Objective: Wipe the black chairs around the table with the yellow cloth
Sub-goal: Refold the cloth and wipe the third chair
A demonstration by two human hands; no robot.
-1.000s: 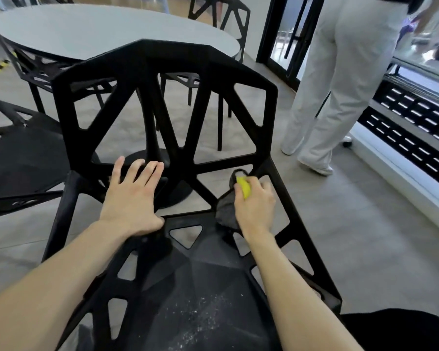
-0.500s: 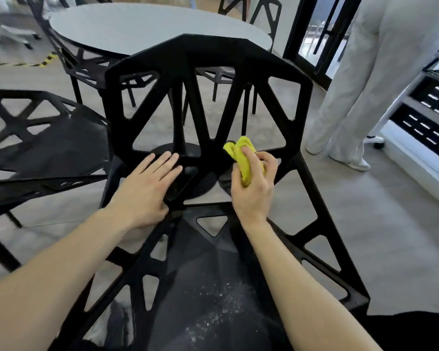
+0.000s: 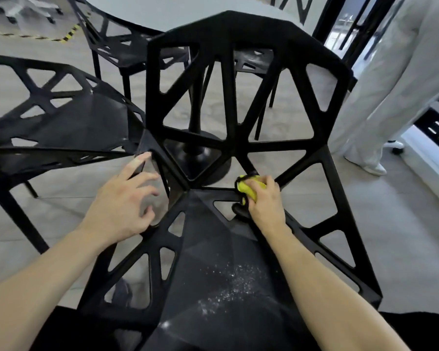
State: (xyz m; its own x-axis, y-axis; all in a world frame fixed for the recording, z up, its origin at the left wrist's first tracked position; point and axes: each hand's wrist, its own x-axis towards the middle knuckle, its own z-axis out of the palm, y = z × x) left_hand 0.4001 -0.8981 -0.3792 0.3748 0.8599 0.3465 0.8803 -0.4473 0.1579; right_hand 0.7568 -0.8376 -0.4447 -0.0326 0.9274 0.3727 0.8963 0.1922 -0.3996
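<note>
- Yellow cloth (image 3: 249, 189) mostly hidden under my right hand (image 3: 264, 202) — fingers bunched round it, pressed where seat meets backrest of the near black chair (image 3: 228, 117).
- Left hand (image 3: 123, 198) spread, loosely curled, holding nothing; contact with frame unclear.
- Chair: hard angular lattice, triangular cut-outs; white specks on seat.
- Round grey bench (image 3: 162, 11) cut off at top — second chair (image 3: 61, 122) left.

Matt black chair (image 3: 228, 153), probably plastic, dusty seat, soft yellow cloth (image 3: 249, 190), smooth grey tabletop (image 3: 162, 13)
</note>
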